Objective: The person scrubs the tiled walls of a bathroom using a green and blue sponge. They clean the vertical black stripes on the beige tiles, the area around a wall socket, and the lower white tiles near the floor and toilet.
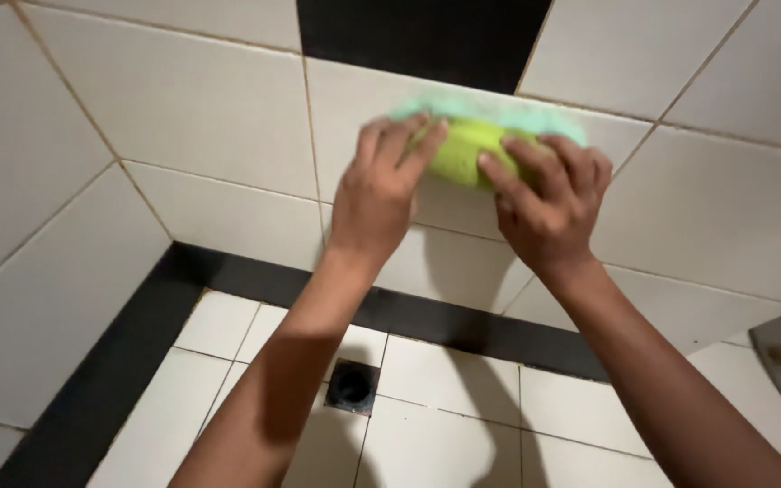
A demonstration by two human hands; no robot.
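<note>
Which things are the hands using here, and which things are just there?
In use: left hand, right hand, green sponge, white wall tile that the sponge is pressed on.

Just there: floor drain, black floor border, black wall tile.

A single head-worn camera is looking down and forward from close range, facing a white tiled wall (210, 117) and taking in the tiled floor (445, 380) below it.
</note>
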